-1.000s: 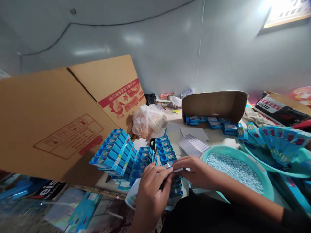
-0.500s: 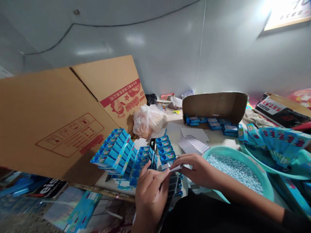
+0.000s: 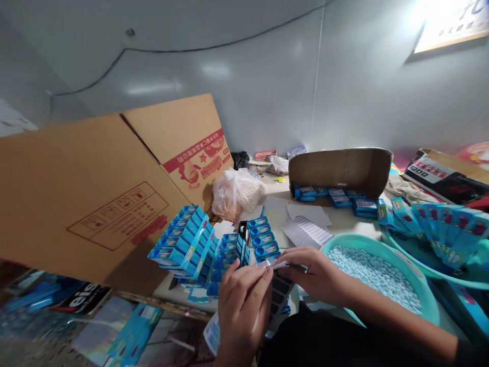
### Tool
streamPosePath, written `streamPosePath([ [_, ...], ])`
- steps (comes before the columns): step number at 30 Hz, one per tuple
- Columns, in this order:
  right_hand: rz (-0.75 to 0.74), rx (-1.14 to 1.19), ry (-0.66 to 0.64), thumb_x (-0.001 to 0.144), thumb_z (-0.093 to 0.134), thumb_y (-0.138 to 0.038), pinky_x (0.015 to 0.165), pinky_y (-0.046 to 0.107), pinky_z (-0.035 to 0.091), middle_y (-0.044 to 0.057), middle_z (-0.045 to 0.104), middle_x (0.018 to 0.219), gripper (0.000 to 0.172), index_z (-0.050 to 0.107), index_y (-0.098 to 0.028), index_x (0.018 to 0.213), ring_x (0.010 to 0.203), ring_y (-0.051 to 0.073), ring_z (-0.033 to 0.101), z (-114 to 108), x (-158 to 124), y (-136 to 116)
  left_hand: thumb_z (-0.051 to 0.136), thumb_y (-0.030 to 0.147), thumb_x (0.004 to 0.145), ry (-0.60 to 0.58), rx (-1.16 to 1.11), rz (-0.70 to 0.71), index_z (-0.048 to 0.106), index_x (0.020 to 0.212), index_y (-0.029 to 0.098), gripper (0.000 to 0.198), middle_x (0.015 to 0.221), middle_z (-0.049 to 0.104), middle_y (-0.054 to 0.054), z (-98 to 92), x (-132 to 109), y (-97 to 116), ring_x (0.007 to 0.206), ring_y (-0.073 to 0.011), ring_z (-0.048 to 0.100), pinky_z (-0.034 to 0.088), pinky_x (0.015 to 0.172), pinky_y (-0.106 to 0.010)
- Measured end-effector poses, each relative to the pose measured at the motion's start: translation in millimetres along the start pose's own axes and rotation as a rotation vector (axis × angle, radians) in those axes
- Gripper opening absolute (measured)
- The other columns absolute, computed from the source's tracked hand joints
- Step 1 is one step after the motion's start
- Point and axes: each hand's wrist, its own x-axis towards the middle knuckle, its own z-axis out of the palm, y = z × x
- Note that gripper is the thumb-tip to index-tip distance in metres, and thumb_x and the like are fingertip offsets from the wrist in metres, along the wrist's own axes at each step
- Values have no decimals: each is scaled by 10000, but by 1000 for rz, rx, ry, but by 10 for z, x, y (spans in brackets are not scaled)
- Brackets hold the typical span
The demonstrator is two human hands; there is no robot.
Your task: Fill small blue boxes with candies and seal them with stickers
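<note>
My left hand (image 3: pixel 246 306) is closed, its fingers bent around a sticker sheet (image 3: pixel 280 295) that looks dark and is marked off in rectangles. At the sheet's upper edge my right hand (image 3: pixel 311 267) pinches a thin white strip, close to the left fingertips. Most of the sheet is hidden behind the hands. Just beyond the fingers runs a row of small blue boxes (image 3: pixel 264 238) with round recesses on their faces. A second row of blue boxes (image 3: pixel 231 247) lies to its left, beside a tall stack of blue boxes (image 3: pixel 183 237).
A turquoise basin (image 3: pixel 430 300) of pale blue candies stands by my right forearm, with another basin (image 3: pixel 405 244) of blue packs behind. Further back are an open carton (image 3: pixel 340 168) and bagged goods (image 3: pixel 239 191). A large cardboard box (image 3: pixel 95 193) leans at left.
The view has shifted slightly, so things sit a little lower and further right. My hands stay together at the sheet, and more of its gridded face shows between them.
</note>
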Motion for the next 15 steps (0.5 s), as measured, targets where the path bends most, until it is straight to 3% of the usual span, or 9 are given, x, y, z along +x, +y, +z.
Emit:
streamPosePath([
  [8, 74, -53, 16, 964, 536, -468, 669, 224, 553, 48, 733, 780, 393, 770, -190, 814, 710, 170, 665, 50, 15, -36, 584, 135, 916, 130, -10, -15, 714, 948, 209, 153, 867, 729, 15, 21, 54, 39, 887, -111, 663, 439, 1040, -330],
  [12, 84, -80, 100, 925, 520, -588, 668, 227, 587, 70, 753, 803, 475, 784, -208, 818, 725, 206, 704, 89, -39, -13, 521, 186, 952, 353, 22, -48, 691, 816, 215, 219, 766, 710, 28, 181, 43, 89, 781, -97, 658, 458, 1006, -323],
  [15, 90, -180, 157, 875, 535, -633, 689, 267, 614, 78, 761, 817, 417, 794, -306, 868, 750, 251, 734, 144, -98, 88, 478, 206, 951, 467, 74, -60, 664, 757, 223, 270, 709, 693, 17, 255, -73, 75, 708, -106, 655, 493, 953, -329],
])
